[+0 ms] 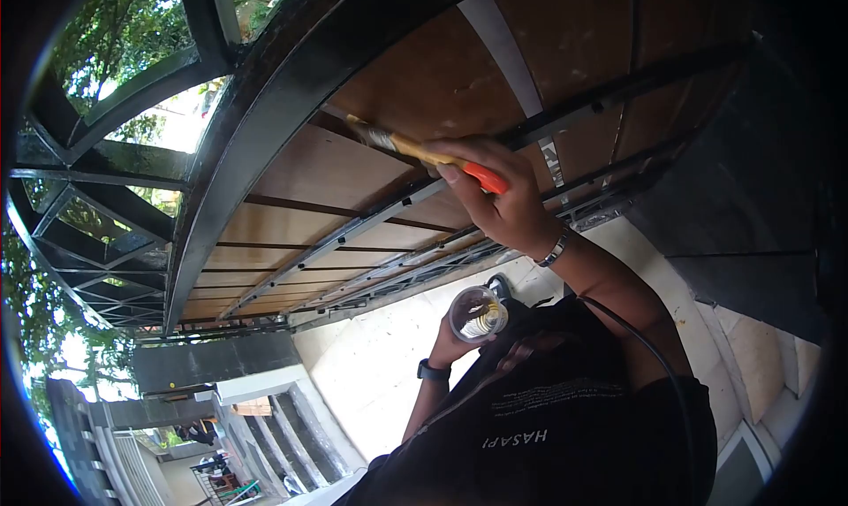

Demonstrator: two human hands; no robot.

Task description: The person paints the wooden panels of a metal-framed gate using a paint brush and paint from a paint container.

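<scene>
Right hand point(508, 192), raised: fingers clenched round one paintbrush point(415, 150), yellow-brown handle with orange-red end, pale metal band, its bristles by the brown panels point(424, 73), near the curved edge of their frame; contact with the surface cannot be told. Left hand point(452, 342), lower, close to the body: fingers wrapped round one clear plastic cup point(478, 315), round-mouthed, a yellowish and dark content visible inside. At the right wrist, one metallic bracelet point(554, 246); at the left, one dark watch point(432, 371). Item, one black shirt point(583, 400) with white lettering. Above, one black curved metal frame point(265, 104), latticed on its outer side. Below, a pale floor point(353, 365). Farther out, green foliage point(124, 20) and a grey flight of steps point(291, 431).
</scene>
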